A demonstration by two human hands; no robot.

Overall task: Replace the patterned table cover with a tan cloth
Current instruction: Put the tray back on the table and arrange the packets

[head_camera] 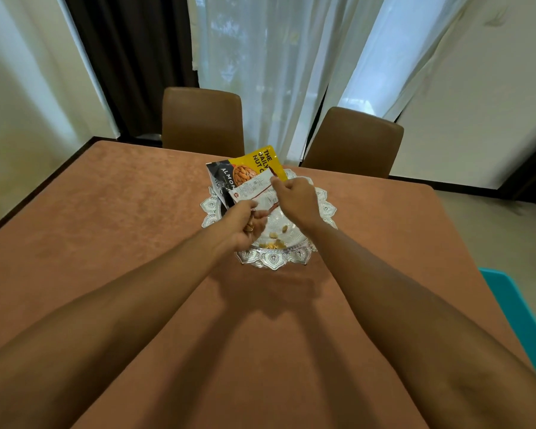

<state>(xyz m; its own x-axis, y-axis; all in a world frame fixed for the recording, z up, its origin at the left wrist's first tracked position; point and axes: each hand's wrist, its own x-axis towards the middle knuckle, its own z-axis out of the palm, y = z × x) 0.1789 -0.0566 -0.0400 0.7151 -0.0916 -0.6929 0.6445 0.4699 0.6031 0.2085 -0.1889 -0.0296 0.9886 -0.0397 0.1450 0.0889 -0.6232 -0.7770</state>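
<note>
A tan cloth point(112, 230) covers the whole table top and lies flat. No patterned cover is in view. In the middle stands an ornate silver tray point(273, 258) with a few nuts point(274, 235) on it. My right hand point(297, 196) pinches the top of a white nut packet point(257, 193) held tilted above the tray. My left hand point(245, 224) is cupped under the packet's lower end, with nuts in its palm. A yellow almond bag point(254, 165) and a dark almond bag point(222, 181) lean at the tray's far side.
Two brown chairs point(203, 119) point(355, 140) stand at the table's far edge, before white curtains point(276, 72). A teal object point(520, 311) sits beside the table at the right.
</note>
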